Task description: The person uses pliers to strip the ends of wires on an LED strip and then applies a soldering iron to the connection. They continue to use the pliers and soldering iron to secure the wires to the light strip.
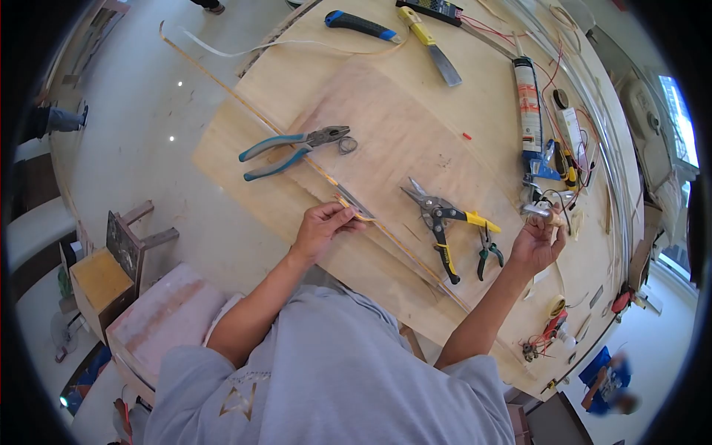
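My left hand [325, 228] is closed in a pinch on a thin orange LED strip [359, 216], whose short end curls past the thumb. A long narrow length of strip [245, 104] runs diagonally across the board beside it. My right hand [538, 243] has its fingers closed around the silver rear end of a caulking gun [529, 111]; its cartridge points away from me. Blue-handled pliers [285, 152] lie beyond my left hand, jaws beside a small coil of wire [346, 145]. Between my hands are yellow-and-black tin snips [443, 219] and small green-handled pliers [487, 254].
A utility knife [361, 25] and a yellow-handled putty knife [432, 48] lie at the far side of the wooden worktable [297, 59]. Long metal strips [604, 148] and red wires line the right. A stool [133, 237] stands left; a person in blue [608, 378] is at lower right.
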